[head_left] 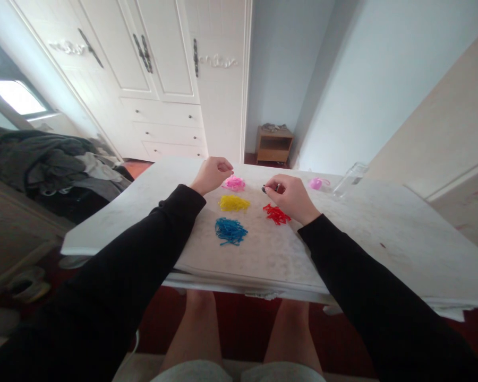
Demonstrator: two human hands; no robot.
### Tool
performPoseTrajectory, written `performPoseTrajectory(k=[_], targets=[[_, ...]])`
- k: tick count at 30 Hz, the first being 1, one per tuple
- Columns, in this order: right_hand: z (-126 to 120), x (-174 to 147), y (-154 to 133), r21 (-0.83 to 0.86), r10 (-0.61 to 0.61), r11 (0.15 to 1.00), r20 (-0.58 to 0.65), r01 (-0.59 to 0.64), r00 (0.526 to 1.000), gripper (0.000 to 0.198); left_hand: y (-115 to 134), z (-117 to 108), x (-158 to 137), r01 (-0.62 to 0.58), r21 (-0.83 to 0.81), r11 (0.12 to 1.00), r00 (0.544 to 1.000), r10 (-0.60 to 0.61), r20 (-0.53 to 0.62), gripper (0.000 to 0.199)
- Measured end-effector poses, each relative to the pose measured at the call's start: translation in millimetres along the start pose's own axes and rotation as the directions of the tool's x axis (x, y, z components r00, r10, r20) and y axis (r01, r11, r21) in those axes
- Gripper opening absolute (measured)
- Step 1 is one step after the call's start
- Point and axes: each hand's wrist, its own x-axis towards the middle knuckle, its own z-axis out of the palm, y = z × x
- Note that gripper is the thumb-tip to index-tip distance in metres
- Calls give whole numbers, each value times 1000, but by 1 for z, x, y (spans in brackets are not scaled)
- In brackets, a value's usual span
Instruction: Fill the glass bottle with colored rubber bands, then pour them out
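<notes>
My left hand (214, 174) is closed in a pinch at the left edge of a pile of pink rubber bands (235, 184). Whatever its fingertips hold, if anything, is too small to make out. My right hand (290, 195) has its fingers curled together over some black bands (264, 189), which it partly covers; I cannot tell whether one is gripped. Just below that hand lies a heap of red rubber bands (276, 214). Between my arms are a yellow pile (233, 203) and, nearer to me, a blue pile (231, 231).
The piles lie on a white table (382, 228). Toward its far right side are a small pink-purple object (315, 183) and a clear glass bottle or jar (350, 179) lying tilted. Dark clothes (43, 164) are heaped at left; a white wardrobe (163, 69) stands beyond.
</notes>
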Motion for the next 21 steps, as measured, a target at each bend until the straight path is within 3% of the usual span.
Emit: performPoseTrajectory(k=[6,8,11,14,16,18,21], targets=[[0,1,9,-15,63,998,13,-63,998,11,4,-6,2,-23,-92,995,987,8,-162,7],[0,1,12,-20,73,997,8,-73,997,11,7,-19,4,-34,-93,995,978,14,-209,5],[0,3,16,-39,80,996,-9,-80,997,12,10,-52,4,-43,7,999,982,44,-182,8],[1,4,17,-44,86,995,-18,-87,996,13,6,-92,-4,4,170,986,999,5,-49,13],[1,4,17,-38,91,995,-13,-92,996,13,1,-115,-14,69,254,965,996,-82,42,16],[1,4,18,-35,97,995,-8,-97,995,13,-5,-132,-26,143,320,937,970,-197,145,20],[1,4,21,-32,102,994,-9,-102,995,13,-7,-149,-46,159,428,890,896,-312,315,25]])
